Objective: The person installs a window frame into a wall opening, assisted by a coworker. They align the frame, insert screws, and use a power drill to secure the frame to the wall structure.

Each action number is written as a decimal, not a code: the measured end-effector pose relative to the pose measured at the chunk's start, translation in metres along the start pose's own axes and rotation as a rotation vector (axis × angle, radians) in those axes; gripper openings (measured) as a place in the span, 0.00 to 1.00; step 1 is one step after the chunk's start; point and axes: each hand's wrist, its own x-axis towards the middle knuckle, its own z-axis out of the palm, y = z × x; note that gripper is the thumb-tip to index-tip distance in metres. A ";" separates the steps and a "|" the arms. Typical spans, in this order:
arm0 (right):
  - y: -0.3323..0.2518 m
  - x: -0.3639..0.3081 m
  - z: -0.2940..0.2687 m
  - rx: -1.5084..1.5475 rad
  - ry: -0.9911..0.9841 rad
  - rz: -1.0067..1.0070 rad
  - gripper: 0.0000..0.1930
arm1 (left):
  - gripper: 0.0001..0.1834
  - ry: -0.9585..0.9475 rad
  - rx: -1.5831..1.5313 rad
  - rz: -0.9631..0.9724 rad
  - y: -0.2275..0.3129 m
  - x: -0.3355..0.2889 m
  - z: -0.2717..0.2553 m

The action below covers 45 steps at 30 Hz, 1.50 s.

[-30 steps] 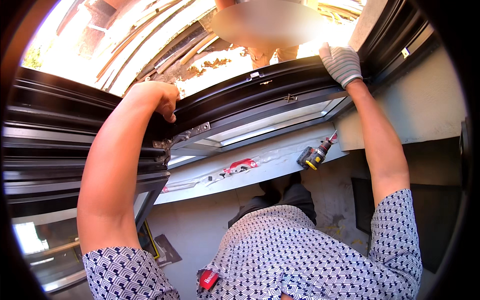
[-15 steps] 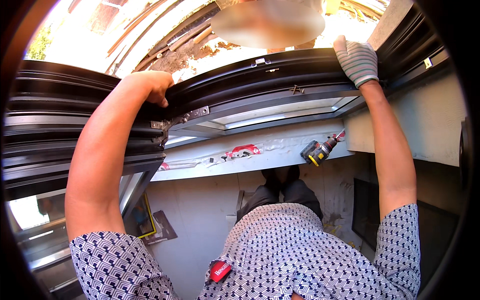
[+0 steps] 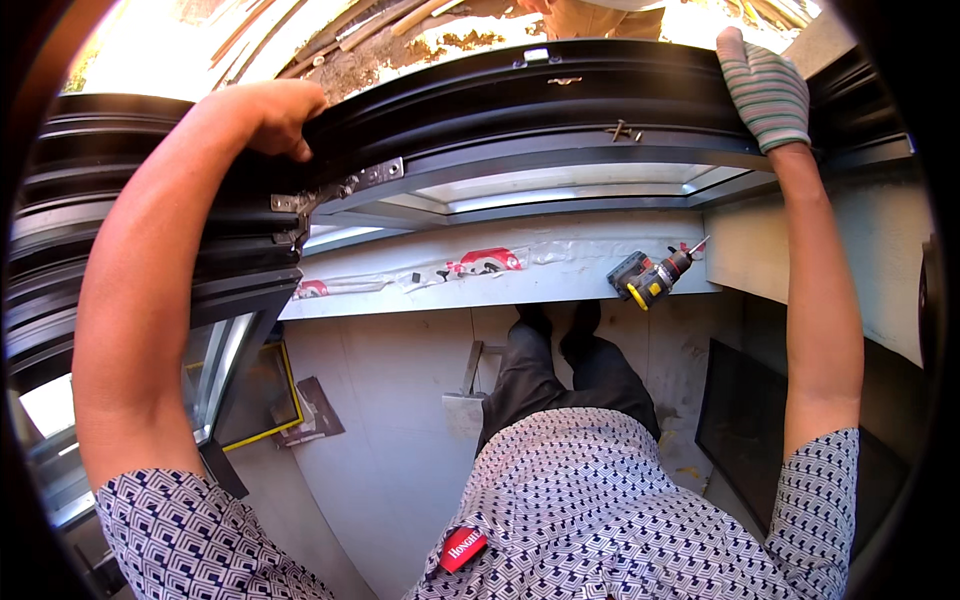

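Observed black window frame spanning the far middle of the scene, from the left hand to the right hand. Found left hand bare, bent and curled at the frame's left end, touching it; cannot tell whether pinching, with some fingers out of sight. Found right hand in a striped knit glove, laid over the frame's far right end, back toward the viewer, one digit extended toward the far side; cannot tell how tightly closed, with the remaining fingers hidden. Noted small metal fitting on the frame's far edge, near its middle. Noted several loose screws on the frame, right of the middle and well apart from both hands. Recorded metal hinge at the frame's near left, close to the left hand. Located cordless drill on the pale sill, nearer than the frame and to the right, bit pointing far right. Noted crumpled plastic wrapping with red marks along the same sill, left of the drill. Saw yellow-edged dark panel at near left, and tan trousers of another person beyond the frame.
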 end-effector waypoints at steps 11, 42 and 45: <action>-0.008 0.000 -0.005 0.004 0.012 0.021 0.50 | 0.23 0.068 0.050 -0.042 0.004 -0.004 0.007; -0.020 -0.022 -0.020 0.433 0.466 -0.156 0.17 | 0.18 0.024 -0.003 -0.107 0.024 -0.004 -0.005; -0.044 -0.061 -0.044 0.628 0.444 -0.110 0.15 | 0.17 0.047 0.005 -0.072 0.028 0.002 -0.008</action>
